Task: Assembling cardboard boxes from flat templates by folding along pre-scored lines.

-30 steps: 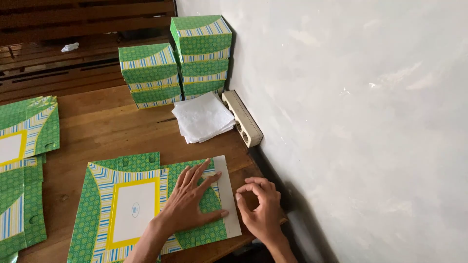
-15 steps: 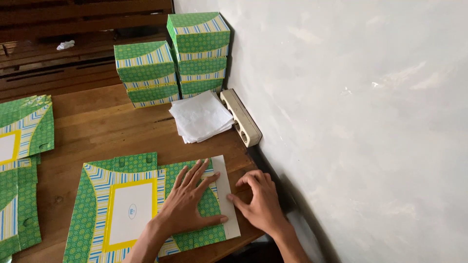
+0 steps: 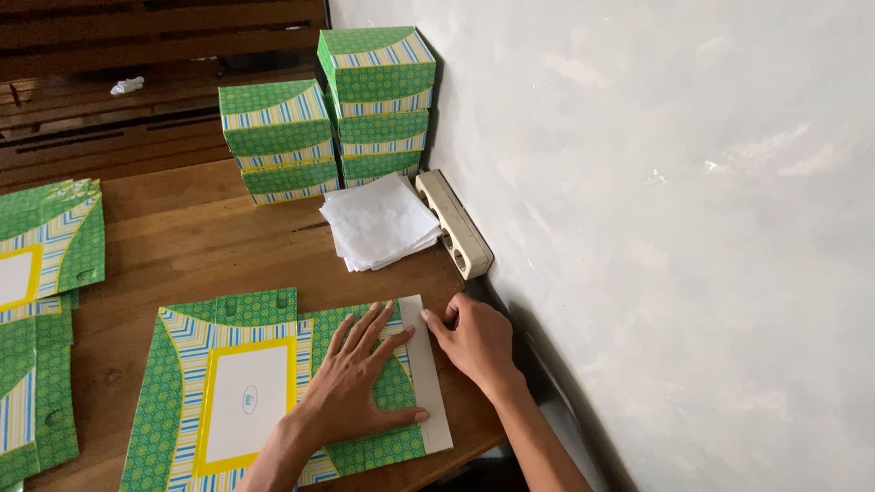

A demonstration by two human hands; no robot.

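Left hand [image 3: 360, 383] flat, palm down, fingers spread and pointing up-right — thumb out to the side. Right hand [image 3: 476, 339] just beside it, fingers curled, fingertips pressing down — forearm angled in from lower right.

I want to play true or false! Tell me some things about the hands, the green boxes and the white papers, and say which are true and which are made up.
1. The left hand lies flat on the green flat cardboard sheet. True.
2. The right hand holds a pair of scissors. False: it holds no tool and touches the sheet's white edge flap.
3. The folded green boxes are stacked by the wall. True.
4. The white paper stack sits on top of the boxes. False: it lies on the wooden table, beside the power strip.
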